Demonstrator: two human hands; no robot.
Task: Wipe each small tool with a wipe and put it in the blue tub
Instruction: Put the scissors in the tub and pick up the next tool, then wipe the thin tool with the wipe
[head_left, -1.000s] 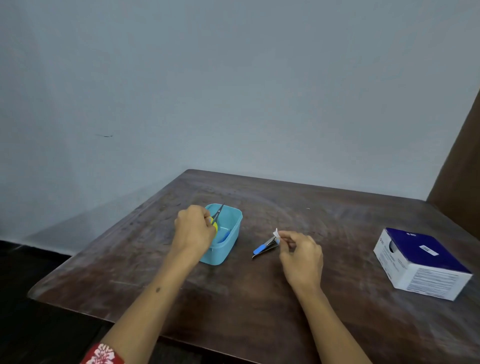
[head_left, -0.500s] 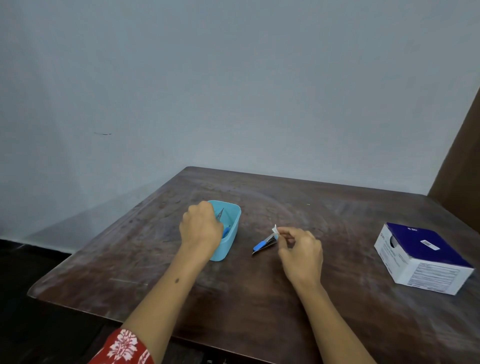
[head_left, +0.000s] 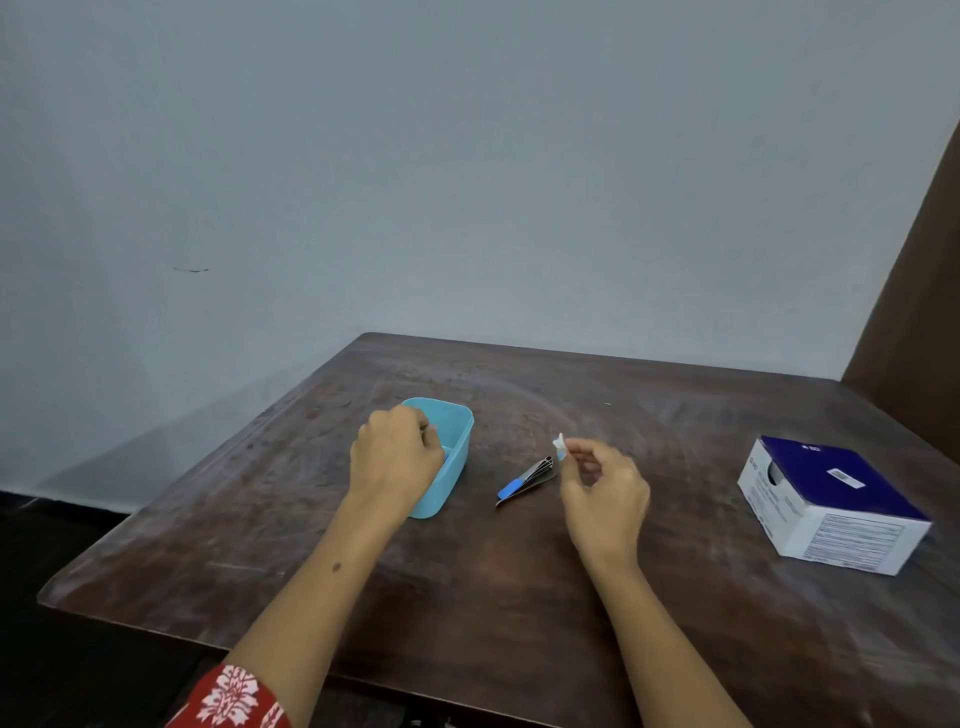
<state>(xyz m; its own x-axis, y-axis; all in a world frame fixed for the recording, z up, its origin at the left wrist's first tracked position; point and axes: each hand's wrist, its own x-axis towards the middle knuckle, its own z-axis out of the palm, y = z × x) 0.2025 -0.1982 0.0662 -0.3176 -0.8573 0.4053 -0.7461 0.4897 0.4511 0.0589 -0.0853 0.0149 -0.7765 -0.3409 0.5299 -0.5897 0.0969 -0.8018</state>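
Observation:
The light blue tub (head_left: 460, 423) stands left of the table's middle. My left hand (head_left: 397, 460) is curled over its near left rim with the fingers down inside. Only a dark tip of the small scissors (head_left: 425, 429) shows at those fingers, and something blue lies in the tub behind them. A blue-handled tool (head_left: 511, 488) lies on the table beside thin metal pieces (head_left: 540, 470), right of the tub. My right hand (head_left: 605, 493) pinches a small white wipe (head_left: 559, 445) just above and right of these tools, not touching them.
A white and dark blue cardboard box (head_left: 831, 499) sits at the right of the dark wooden table (head_left: 493, 597). A pale wall runs behind the table, and a brown panel stands at the far right. The table's left and near edges are close.
My left hand has lowered the yellow-handled scissors into the tub, hiding them. My right hand has lifted the wipe a little up and away from the blue-handled tool.

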